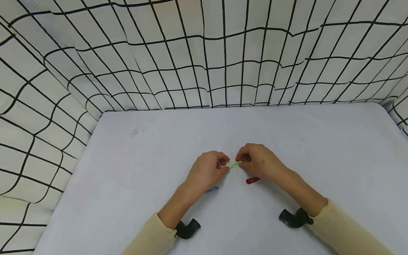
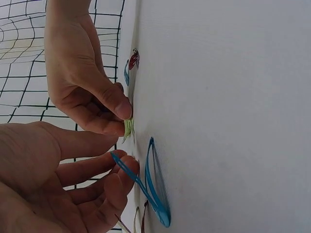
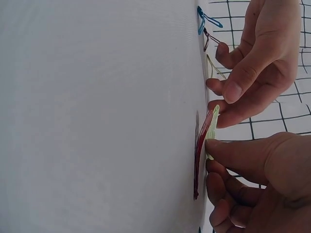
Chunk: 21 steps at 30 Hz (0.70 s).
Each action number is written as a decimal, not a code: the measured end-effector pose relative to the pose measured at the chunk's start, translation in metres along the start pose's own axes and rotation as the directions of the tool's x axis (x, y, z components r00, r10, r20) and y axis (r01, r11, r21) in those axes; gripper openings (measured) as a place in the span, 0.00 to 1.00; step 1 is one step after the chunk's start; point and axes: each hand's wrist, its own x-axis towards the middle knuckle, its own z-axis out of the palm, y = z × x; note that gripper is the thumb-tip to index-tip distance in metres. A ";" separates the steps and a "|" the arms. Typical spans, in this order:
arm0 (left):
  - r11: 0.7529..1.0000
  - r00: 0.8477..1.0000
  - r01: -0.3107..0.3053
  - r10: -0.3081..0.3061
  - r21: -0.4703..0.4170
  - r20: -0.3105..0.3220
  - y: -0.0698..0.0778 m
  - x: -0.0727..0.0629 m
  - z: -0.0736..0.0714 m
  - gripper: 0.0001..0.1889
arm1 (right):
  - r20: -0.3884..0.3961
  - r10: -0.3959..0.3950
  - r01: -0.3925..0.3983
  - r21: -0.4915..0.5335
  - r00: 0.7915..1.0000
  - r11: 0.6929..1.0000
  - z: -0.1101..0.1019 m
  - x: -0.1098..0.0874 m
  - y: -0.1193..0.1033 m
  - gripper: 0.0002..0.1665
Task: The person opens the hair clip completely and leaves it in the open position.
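A pale green snap hair clip (image 1: 234,164) spans the gap between the two hands, above the white table. My right hand (image 1: 259,161) pinches it between thumb and fingers, as the right wrist view shows with the clip (image 3: 213,128) upright. My left hand (image 1: 209,169) is at the clip's other end, its fingers loosely bent and the thumb apart from them. A blue hair clip (image 2: 155,194), its two arms spread, lies on the table beside the left hand. Near the right hand is a red hair clip (image 3: 200,155).
More clips appear past the hands in the wrist views: a pale yellowish one (image 3: 210,65) and a dark one (image 3: 206,42). A black net (image 1: 214,65) hangs before white sheeting around the table (image 1: 156,145). Black curved pieces (image 1: 187,229) sit at both wrists.
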 end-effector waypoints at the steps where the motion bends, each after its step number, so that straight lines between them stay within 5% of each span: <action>1: 1.000 1.000 -0.002 0.002 -0.002 0.001 0.000 0.000 0.000 0.11 | 0.002 0.000 0.000 0.001 1.000 1.000 0.001 0.000 0.000 0.07; 14: 0.999 0.999 -0.040 0.040 -0.032 -0.005 -0.001 0.001 0.003 0.09 | -0.018 0.010 -0.010 0.010 1.000 1.000 0.001 -0.004 0.001 0.04; 21: 0.999 0.998 -0.030 0.028 -0.033 -0.048 0.000 0.002 0.003 0.06 | -0.056 -0.050 0.051 0.015 0.997 0.999 0.000 -0.007 -0.001 0.05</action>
